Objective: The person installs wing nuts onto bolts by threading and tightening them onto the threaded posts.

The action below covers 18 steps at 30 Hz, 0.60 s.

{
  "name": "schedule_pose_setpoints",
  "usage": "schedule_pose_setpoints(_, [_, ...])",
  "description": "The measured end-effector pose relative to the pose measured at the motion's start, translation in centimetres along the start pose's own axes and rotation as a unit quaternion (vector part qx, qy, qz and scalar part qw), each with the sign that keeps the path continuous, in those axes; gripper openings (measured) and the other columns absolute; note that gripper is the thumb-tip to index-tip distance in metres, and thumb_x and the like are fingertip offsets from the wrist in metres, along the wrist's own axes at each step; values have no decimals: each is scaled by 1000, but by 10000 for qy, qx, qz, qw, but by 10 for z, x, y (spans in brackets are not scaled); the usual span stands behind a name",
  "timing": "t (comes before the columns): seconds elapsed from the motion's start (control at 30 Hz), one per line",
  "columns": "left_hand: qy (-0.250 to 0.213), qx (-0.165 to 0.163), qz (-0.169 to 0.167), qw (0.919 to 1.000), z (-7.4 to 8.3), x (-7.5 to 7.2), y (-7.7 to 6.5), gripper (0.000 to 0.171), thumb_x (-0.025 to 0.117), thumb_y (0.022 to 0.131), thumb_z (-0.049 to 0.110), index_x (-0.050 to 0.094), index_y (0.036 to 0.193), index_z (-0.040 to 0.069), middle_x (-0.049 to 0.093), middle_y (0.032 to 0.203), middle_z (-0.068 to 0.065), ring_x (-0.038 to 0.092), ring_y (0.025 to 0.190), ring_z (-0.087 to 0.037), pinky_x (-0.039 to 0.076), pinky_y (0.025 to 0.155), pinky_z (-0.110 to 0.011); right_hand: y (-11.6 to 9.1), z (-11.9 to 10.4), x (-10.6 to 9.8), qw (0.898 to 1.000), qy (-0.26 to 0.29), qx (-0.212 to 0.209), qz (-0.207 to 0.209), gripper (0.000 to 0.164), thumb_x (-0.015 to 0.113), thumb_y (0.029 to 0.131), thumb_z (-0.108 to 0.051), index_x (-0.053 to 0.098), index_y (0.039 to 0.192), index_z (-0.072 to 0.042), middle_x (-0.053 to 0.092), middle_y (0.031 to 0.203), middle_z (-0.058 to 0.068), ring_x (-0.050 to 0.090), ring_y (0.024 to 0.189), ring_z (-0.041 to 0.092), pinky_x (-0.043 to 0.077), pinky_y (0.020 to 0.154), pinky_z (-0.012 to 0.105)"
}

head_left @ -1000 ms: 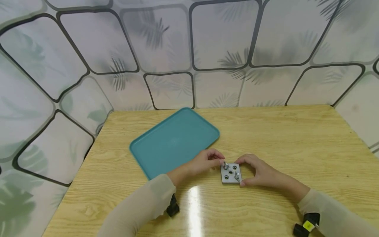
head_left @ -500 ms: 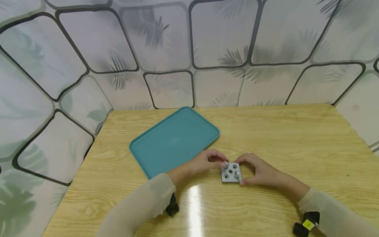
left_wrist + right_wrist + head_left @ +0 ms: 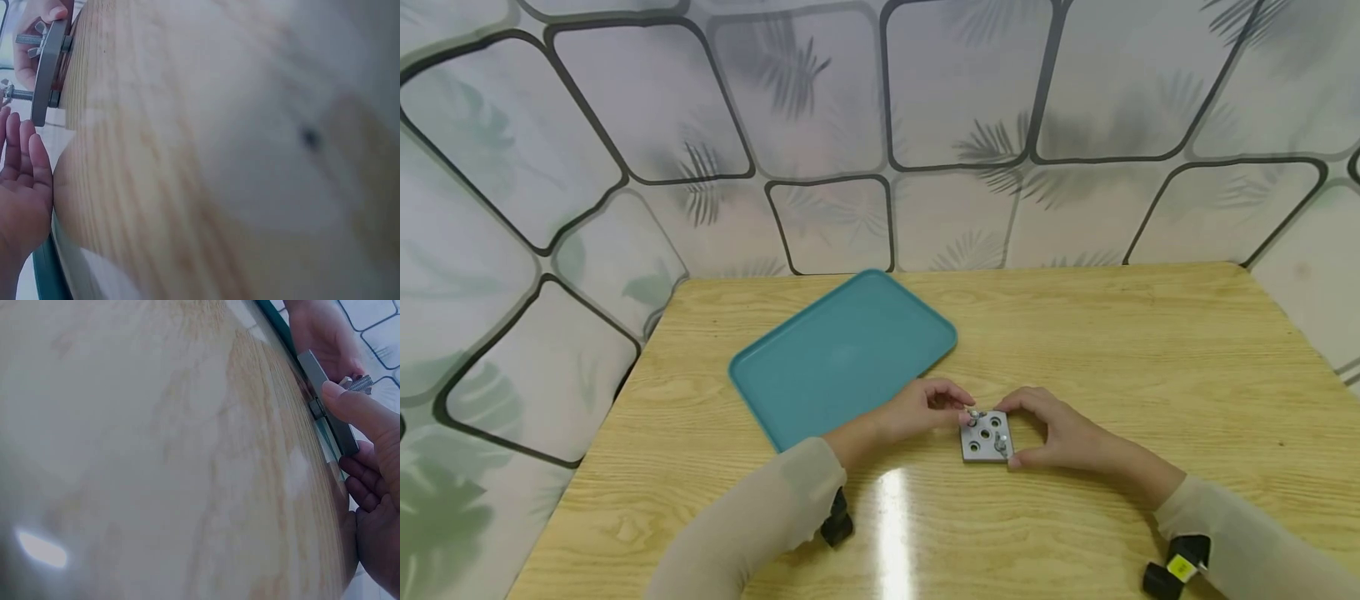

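Note:
A small square metal plate with several holes lies on the table, carrying two upright bolts with wing nuts. In the left wrist view the bolt heads show under the plate. One wing nut sits partway down its bolt; the other wing nut is near its bolt's tip. My left hand pinches this second nut between thumb and forefinger at the plate's far left corner. My right hand grips the plate's right side, its thumb at the near corner and forefinger at the far one.
A teal tray lies at an angle behind my left forearm. The wooden table runs back to a patterned wall covering. Black wrist cameras hang under both sleeves.
My left thumb and fingers have shifted slightly right and round the wing nut at the far left bolt. The right hand and the plate stay in place.

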<state>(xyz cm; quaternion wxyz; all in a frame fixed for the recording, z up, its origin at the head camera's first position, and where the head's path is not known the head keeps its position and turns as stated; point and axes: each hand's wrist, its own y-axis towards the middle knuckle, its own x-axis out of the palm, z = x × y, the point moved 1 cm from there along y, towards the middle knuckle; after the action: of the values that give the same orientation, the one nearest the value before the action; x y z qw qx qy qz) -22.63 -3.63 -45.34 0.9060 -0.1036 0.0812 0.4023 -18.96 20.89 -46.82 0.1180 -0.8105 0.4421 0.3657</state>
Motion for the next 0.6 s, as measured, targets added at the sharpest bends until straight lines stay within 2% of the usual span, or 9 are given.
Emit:
schedule_pose_setpoints(0.27, [23,-269,280,9992,0,0,3,15,65,90,14,64,97,2,62,89,1,53,76,-6,42,67,-18,-1,2,0,10000,27,26,-18,55,83,71,-33,56,118,-22,56,119,-4,45,112,9,36,95,28])
schedule_pose_setpoints(0.4, [-32,-293,211,9993,-1,-1,4,14,65,91,15,64,96,2,63,90,0,52,75,-6,42,65,-18,0,3,0,10000,32,-87,16,55,84,71,-32,57,117,-22,56,119,-4,45,111,8,35,94,27])
schedule_pose_setpoints(0.6, [-156,-100,52,9998,-3,-1,4,18,64,91,15,66,105,3,66,102,-5,57,85,-5,45,74,-19,0,3,0,9999,30,-115,22,55,84,70,-32,57,117,-21,56,119,-4,45,112,8,35,95,26])
